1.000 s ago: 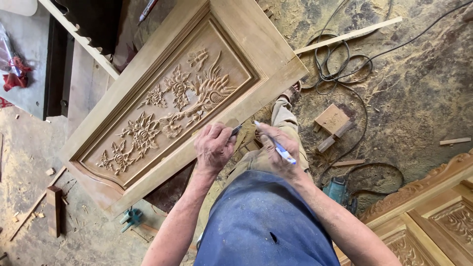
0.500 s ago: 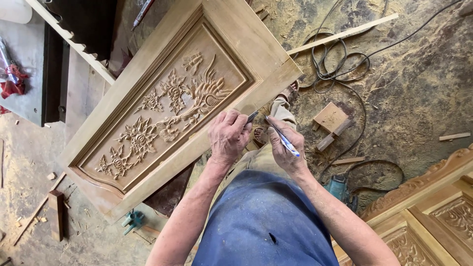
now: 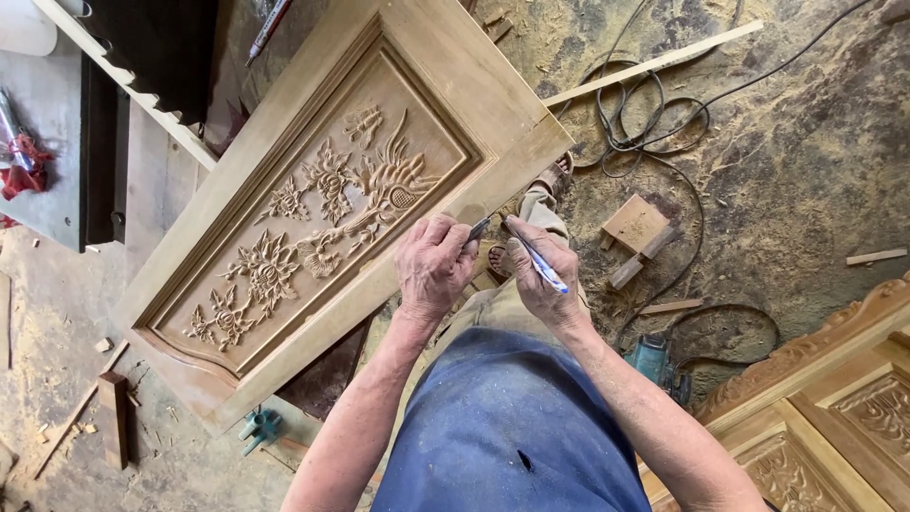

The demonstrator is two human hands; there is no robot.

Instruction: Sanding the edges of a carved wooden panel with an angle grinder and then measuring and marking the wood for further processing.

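From up here I see my left hand [image 3: 434,265] closed around a small dark-tipped tool [image 3: 479,228], its tip just at the lower edge of the carved wooden panel [image 3: 322,204], which lies tilted across the workspace with flower and leaf relief in its sunken middle. My right hand [image 3: 538,275] is clamped on a blue-and-white pen [image 3: 538,264], held just beside the left, over my knee and sandalled foot. On the sawdust floor [image 3: 806,133] to the right lies a tangle of black cable [image 3: 654,114], one long pale wood strip [image 3: 654,64], a small block jig [image 3: 633,232] and a teal power tool [image 3: 652,358]. Two more carved frame pieces [image 3: 834,398] crowd the lower right corner. Left of the panel stand a dark upright board [image 3: 100,161] and one short wood offcut [image 3: 114,417]; a small teal fitting [image 3: 258,427] lies under the panel's lower corner.
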